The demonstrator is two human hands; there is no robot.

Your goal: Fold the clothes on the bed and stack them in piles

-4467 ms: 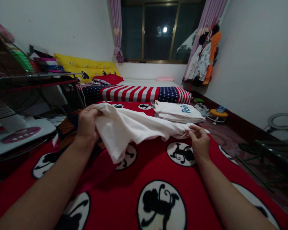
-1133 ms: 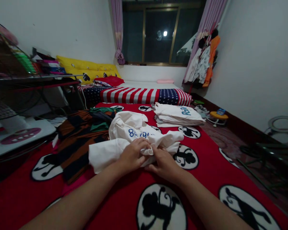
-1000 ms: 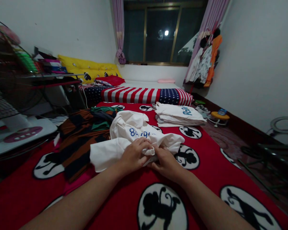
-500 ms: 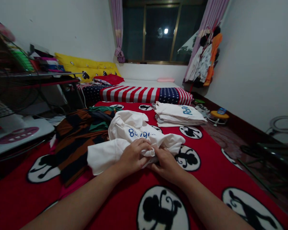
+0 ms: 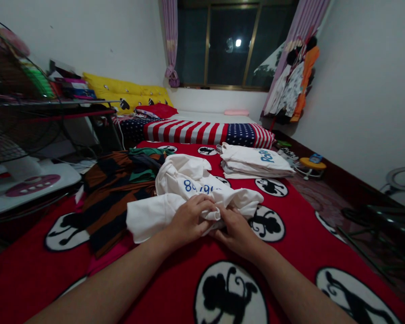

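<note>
A crumpled white T-shirt [image 5: 185, 186] with blue print lies on the red blanket [image 5: 300, 225] with monkey circles. My left hand [image 5: 188, 220] is closed on a bunch of its cloth at the near edge. My right hand [image 5: 235, 230] is right beside it, fingers pinching the same fabric. The two hands touch in the middle of the shirt. A stack of folded white shirts [image 5: 254, 159] with blue lettering rests farther back on the right.
A heap of brown, black and green clothes [image 5: 116, 180] lies left of the shirt. Behind is a striped, starred bedspread [image 5: 205, 130] and yellow pillows [image 5: 121, 90]. A fan base [image 5: 30, 184] and a cluttered shelf stand at left; clothes hang by the window at right.
Several seconds ago the shirt was held up stretched between my hands; now it lies bunched on the blanket with both hands together on it. Over the last second the hands barely moved.
</note>
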